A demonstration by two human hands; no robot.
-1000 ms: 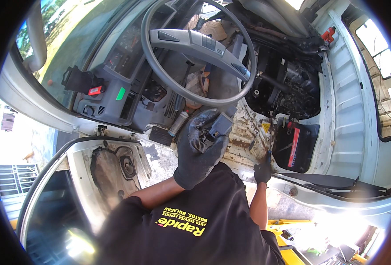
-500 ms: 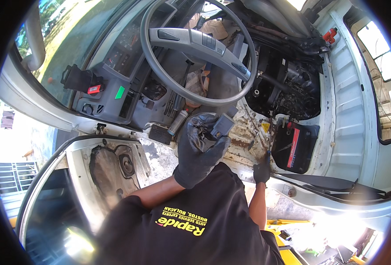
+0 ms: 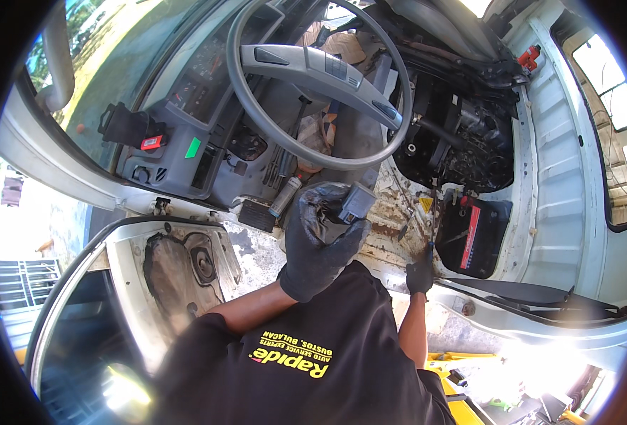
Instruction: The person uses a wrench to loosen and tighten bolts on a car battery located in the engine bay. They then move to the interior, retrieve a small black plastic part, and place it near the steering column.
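Note:
Just below the steering wheel (image 3: 306, 152), my left hand (image 3: 317, 244) in a dark work glove is closed. Between its thumb and fingers is a small grey rectangular box-shaped part (image 3: 357, 203), held up toward me. My right hand (image 3: 419, 276), also gloved, is low at the door sill beside the battery (image 3: 477, 237). Its fingers are curled round something slim; a thin dark rod rises just above them, but I cannot make out what it is. The battery is black with a red label and sits in a recess of the cab floor.
An uncovered engine bay (image 3: 462, 134) lies beyond the battery. A spray can (image 3: 285, 197) and several tools lie in the footwell near a black pedal (image 3: 257, 214). The opened door (image 3: 179, 276) stands at the left. Yellow equipment (image 3: 462, 407) is on the ground at the lower right.
The grey box-shaped part has tipped very slightly in my left hand. My right hand stays in the same place.

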